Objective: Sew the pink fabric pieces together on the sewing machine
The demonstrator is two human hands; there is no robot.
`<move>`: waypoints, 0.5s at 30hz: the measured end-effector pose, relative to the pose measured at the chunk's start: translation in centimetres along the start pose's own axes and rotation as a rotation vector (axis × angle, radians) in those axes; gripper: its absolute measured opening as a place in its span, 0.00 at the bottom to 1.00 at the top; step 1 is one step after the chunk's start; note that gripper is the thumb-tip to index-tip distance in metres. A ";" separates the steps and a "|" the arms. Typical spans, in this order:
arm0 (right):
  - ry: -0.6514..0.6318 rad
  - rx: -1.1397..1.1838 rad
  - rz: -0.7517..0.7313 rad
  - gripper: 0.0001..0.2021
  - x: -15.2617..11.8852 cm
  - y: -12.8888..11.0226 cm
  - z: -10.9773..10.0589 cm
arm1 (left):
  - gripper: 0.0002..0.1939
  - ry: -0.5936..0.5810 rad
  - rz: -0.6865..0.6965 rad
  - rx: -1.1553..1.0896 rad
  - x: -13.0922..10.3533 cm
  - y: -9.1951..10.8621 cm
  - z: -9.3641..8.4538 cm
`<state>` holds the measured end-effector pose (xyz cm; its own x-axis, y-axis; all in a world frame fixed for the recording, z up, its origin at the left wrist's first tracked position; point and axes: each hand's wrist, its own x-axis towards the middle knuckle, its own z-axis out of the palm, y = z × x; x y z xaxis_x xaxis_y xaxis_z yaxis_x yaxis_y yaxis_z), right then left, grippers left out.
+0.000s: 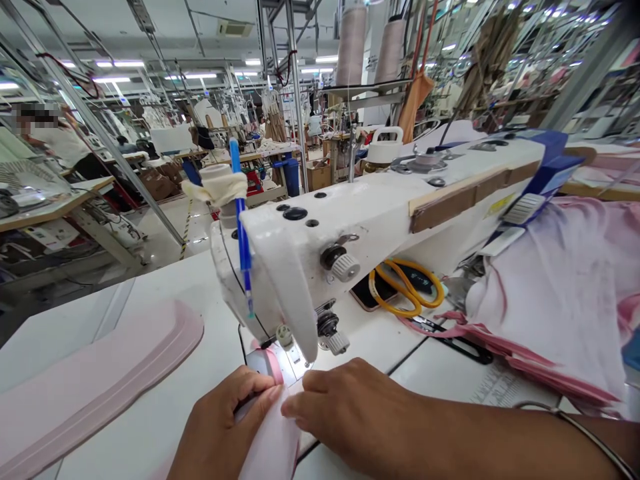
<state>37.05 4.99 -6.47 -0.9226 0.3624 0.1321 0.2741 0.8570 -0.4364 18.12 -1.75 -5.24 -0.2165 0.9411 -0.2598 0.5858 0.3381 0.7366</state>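
A white sewing machine (370,213) spans the middle of the view, its needle area lit at the lower centre. Just in front of it, my left hand (227,413) pinches pale pink fabric (273,437) between thumb and forefinger. A narrow pink strip (273,365) runs from those fingertips to beneath the machine head. My right hand (345,413) is beside it, fingers curled closed at the fabric's right edge, with the fingertips partly hidden. A blue pen (243,233) stands against the machine head.
Pink fabric panel (150,353) lies on the left of the table (200,287). Orange-handled scissors (407,293), a phone (373,291) and black snips (463,348) are under and beside the machine arm. Piled pink fabric (555,287) is at the right. A person (60,140) sits far left.
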 end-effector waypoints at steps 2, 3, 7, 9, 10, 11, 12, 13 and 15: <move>-0.025 -0.090 -0.061 0.06 -0.3 0.3 -0.2 | 0.16 -0.007 0.011 -0.001 0.0 -0.1 0.0; -0.039 -0.115 -0.077 0.06 -0.4 0.4 -0.3 | 0.16 -0.013 0.015 -0.002 0.1 -0.1 0.0; -0.031 -0.157 -0.114 0.08 -0.5 0.5 -0.7 | 0.17 -0.048 0.041 -0.016 0.2 -0.3 -0.2; -0.014 -0.169 -0.114 0.08 -0.4 0.5 -0.8 | 0.17 -0.064 0.061 -0.019 0.4 -0.4 -0.3; -0.007 -0.176 -0.111 0.08 -0.4 0.5 -0.8 | 0.17 -0.075 0.067 -0.022 0.5 -0.5 -0.4; 0.003 -0.182 -0.110 0.08 -0.4 0.6 -0.8 | 0.17 -0.091 0.064 -0.021 0.7 -0.6 -0.5; 0.015 -0.187 -0.116 0.09 -0.3 0.6 -0.8 | 0.17 -0.108 0.060 -0.017 0.8 -0.7 -0.6; 0.027 -0.192 -0.122 0.10 -0.3 0.6 -0.8 | 0.17 -0.127 0.055 -0.016 1.0 -0.7 -0.7; 0.045 -0.197 -0.137 0.11 -0.4 0.7 -0.7 | 0.17 -0.159 0.044 -0.008 1.3 -0.6 -0.9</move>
<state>37.74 5.69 -6.23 -0.9430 0.2498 0.2201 0.1988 0.9527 -0.2298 16.77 -0.73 -5.45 -0.0645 0.9444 -0.3224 0.5857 0.2974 0.7540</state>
